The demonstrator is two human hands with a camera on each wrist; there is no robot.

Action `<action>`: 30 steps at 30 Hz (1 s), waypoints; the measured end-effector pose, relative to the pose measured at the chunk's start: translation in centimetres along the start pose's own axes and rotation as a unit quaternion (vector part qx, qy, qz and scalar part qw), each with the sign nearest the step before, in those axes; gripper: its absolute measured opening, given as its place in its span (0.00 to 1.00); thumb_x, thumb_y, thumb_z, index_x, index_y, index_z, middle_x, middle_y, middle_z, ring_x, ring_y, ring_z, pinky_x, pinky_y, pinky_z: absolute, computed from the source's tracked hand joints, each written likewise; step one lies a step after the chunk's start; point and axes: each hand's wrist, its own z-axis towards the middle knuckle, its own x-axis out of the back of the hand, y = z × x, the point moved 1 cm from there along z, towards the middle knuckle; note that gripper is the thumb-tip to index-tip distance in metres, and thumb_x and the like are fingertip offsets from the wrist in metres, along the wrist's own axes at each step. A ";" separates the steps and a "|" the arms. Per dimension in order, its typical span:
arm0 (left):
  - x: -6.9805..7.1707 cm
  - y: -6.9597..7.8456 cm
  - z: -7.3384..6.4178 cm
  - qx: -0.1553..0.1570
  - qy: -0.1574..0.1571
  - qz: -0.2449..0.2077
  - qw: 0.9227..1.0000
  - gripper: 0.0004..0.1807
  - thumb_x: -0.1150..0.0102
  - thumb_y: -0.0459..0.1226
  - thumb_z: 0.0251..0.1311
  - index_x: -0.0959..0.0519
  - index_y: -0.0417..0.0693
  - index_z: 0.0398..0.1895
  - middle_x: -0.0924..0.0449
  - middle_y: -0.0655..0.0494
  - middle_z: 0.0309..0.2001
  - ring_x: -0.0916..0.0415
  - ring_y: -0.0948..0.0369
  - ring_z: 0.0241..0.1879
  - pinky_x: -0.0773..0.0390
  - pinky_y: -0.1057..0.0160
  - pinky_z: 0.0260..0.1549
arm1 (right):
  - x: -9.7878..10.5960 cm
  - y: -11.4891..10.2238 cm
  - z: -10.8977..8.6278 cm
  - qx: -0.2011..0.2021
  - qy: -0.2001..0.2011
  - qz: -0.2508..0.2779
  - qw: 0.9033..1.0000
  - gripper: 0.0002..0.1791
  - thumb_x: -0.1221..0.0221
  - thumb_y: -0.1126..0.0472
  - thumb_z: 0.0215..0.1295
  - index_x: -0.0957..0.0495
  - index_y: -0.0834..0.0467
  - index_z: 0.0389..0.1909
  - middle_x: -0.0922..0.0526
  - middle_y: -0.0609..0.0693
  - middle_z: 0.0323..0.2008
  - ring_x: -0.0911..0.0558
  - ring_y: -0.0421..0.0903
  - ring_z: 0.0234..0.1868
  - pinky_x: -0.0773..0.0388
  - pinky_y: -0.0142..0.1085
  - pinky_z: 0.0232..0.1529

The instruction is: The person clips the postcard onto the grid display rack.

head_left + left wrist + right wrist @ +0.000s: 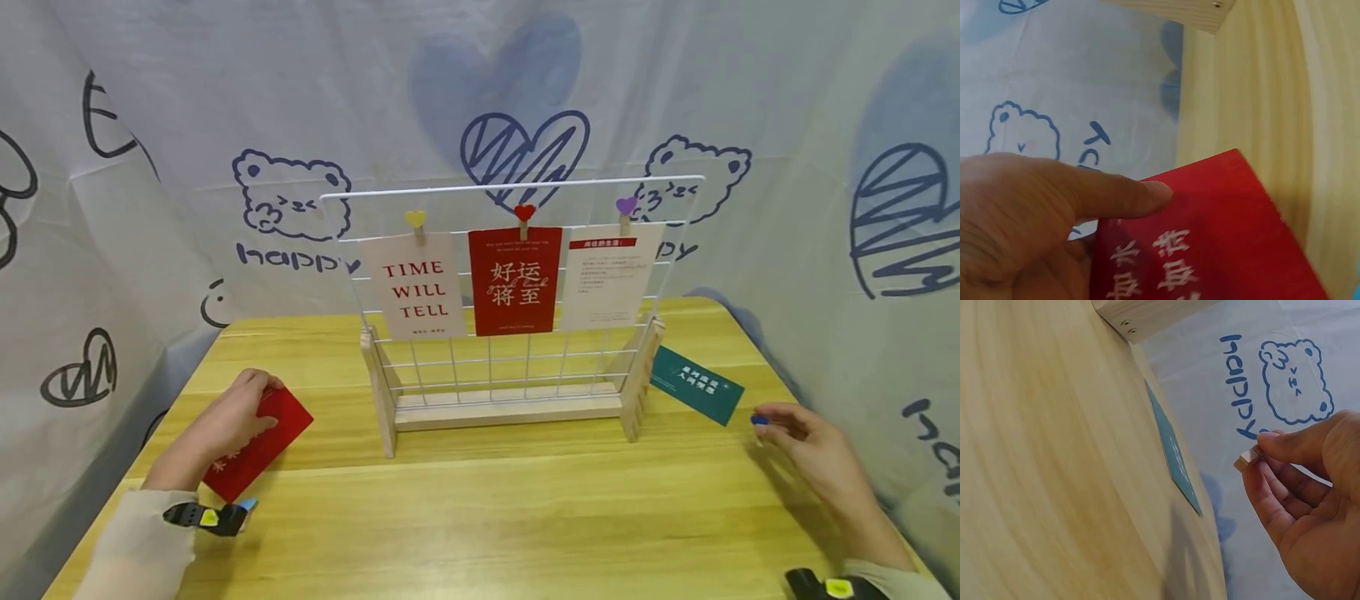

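My left hand (243, 417) pinches a red card (288, 425) with white lettering at the table's left. In the left wrist view the thumb lies across the card's face. My right hand (813, 446) pinches a small wooden clothespin (1247, 457) between thumb and fingers at the right; its blue top (760, 420) shows in the head view. Just left of that hand a green card (697, 385) lies on the table. Between the hands stands a white wire grid rack (513, 188) with three cards clipped on: a white one (417, 287), a red one (516, 282) and another white one (609, 279).
Heart-topped clothespins in yellow (416, 219), red (524, 213) and purple (626, 206) hold the hung cards. Wooden feet (381, 392) support the rack on the wooden table (510, 508). A light blue bit (249, 504) shows by the left wrist. A printed curtain (390, 100) surrounds the table.
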 end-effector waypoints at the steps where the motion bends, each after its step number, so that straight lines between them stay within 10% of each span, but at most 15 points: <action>1: 0.1 0.1 -0.1 -0.006 -0.002 -0.002 1.000 0.24 0.35 0.24 0.55 0.33 0.30 0.53 0.36 0.32 0.51 0.31 0.43 0.44 0.22 0.42 0.43 | 0.0 -0.1 0.0 0.004 0.000 0.004 1.000 0.15 0.44 0.69 0.70 0.27 0.73 0.53 0.17 0.48 0.38 0.23 0.26 0.32 0.22 0.24 0.32; 12: 1.4 1.0 -0.4 -0.045 0.002 -0.054 0.998 0.31 0.36 0.23 0.56 0.35 0.36 0.64 0.33 0.33 0.57 0.28 0.43 0.45 0.19 0.48 0.37 | -0.3 -0.9 0.1 0.007 -0.010 0.006 1.000 0.17 0.43 0.65 0.71 0.26 0.73 0.54 0.17 0.52 0.40 0.22 0.26 0.33 0.21 0.24 0.33; 18: 2.0 2.0 -0.2 -0.040 0.016 -0.070 0.997 0.41 0.35 0.27 0.58 0.44 0.45 0.73 0.29 0.33 0.54 0.24 0.40 0.45 0.18 0.46 0.36 | -0.4 -1.5 0.2 0.024 -0.015 0.012 1.000 0.16 0.43 0.65 0.71 0.26 0.71 0.54 0.20 0.35 0.39 0.23 0.25 0.35 0.22 0.22 0.35; 30: 2.9 4.3 -0.5 0.006 0.022 -0.147 0.989 0.38 0.35 0.41 0.62 0.41 0.44 0.71 0.24 0.38 0.50 0.20 0.47 0.41 0.16 0.56 0.31 | -0.3 -3.5 0.3 0.051 -0.024 0.004 0.998 0.17 0.41 0.62 0.70 0.23 0.69 0.53 0.18 0.39 0.40 0.23 0.23 0.37 0.26 0.17 0.37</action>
